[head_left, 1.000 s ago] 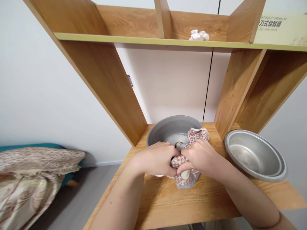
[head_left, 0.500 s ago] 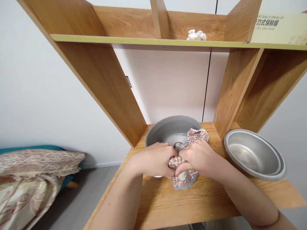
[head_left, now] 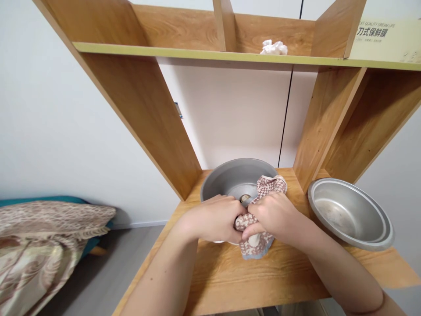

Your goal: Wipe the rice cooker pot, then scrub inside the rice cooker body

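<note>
A brown-and-white patterned cloth (head_left: pixel 271 184) with a pale blue edge drapes over the near right rim of a round grey pot-like body (head_left: pixel 220 177). A small round metal piece (head_left: pixel 245 198) shows at the bottom of that body, which looks like a rice cooker shell. My left hand (head_left: pixel 221 218) is closed at the near rim, with a bunched part of the cloth in its curled fingers. Close beside it, my right hand (head_left: pixel 273 218) grips the cloth too, thumb pointing left. The near wall of the body is mostly hidden behind both hands.
A shallow silver metal pot (head_left: pixel 348 215) stands to the right on the wooden surface (head_left: pixel 226 281). Overhead, a shelf (head_left: pixel 197 53) carries crumpled white tissue (head_left: pixel 274 47) and a pale box (head_left: pixel 388 41). Patterned fabric (head_left: pixel 49 245) lies at the lower left.
The view has shifted slightly. Both hands keep their hold on the cloth in almost the same place, with little visible movement.
</note>
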Demonstrator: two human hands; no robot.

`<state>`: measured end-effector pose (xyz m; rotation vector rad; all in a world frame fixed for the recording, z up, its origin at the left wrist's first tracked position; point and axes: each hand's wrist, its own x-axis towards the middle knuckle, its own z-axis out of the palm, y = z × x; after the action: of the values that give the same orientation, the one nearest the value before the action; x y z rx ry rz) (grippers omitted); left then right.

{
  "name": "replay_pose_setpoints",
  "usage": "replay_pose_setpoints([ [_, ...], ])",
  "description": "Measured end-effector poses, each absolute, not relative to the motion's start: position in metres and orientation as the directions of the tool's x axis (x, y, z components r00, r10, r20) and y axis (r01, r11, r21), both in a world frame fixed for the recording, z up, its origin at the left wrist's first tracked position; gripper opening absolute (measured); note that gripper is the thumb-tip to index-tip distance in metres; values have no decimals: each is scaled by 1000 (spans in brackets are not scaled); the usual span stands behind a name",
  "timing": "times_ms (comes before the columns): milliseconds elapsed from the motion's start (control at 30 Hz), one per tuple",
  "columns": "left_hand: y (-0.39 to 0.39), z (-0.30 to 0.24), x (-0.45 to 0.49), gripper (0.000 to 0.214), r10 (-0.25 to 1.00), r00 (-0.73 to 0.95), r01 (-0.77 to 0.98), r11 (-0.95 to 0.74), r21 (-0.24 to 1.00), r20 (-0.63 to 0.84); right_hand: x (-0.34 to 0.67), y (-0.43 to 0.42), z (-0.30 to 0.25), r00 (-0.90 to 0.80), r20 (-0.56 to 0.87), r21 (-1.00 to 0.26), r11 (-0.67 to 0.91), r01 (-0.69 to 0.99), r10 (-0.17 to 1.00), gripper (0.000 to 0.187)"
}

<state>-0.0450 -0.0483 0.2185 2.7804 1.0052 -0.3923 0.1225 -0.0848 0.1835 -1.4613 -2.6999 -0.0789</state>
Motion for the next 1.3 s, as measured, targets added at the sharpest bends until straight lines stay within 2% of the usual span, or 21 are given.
replay_pose_setpoints([
  [267, -49, 221, -44, 23, 623, 711, 659, -752, 0, -325, 115, -87, 177, -518, 94, -1, 521, 854, 850, 66],
  [700, -48, 217, -47, 27, 622, 725, 666, -742, 73, -294, 136, -80, 187, -599, 69, -16, 601, 799, 798, 65],
  [1133, -48, 218, -45, 22, 607, 733, 648, -761, 44, -307, 110, -87, 169, -499, 164, 13, 504, 863, 851, 71],
  [1300, -46, 215, -48, 25, 597, 745, 639, -766, 62, -298, 114, -86, 172, -514, 135, 10, 518, 855, 847, 71],
])
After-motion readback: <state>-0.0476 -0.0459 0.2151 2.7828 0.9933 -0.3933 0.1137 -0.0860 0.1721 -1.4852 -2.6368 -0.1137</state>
